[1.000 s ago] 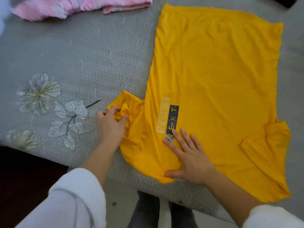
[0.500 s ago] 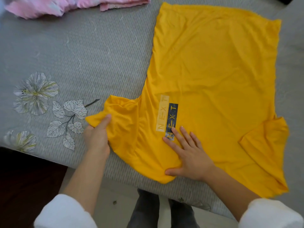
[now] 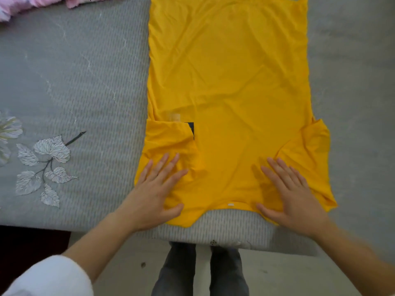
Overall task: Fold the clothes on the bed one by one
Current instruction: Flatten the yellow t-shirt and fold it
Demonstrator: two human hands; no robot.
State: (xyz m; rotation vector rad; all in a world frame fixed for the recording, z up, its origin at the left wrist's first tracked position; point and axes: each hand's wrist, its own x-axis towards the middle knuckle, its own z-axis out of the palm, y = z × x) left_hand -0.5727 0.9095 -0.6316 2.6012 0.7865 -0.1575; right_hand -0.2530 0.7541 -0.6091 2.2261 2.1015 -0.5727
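Yellow T-shirt is spread at near edge of bed. Left hand & right hand are pressed flat on it, fingers straight, nothing gripped. Right sleeve should be tucked in like left sleeve, w/ creases smoothed first.

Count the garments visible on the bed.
2. Yellow T-shirt spread at centre, left hand and right hand flat on its near end; pink garment at the top-left edge, mostly cut off, so more may be hidden.

grey bed under yellow t-shirt, pink clothes
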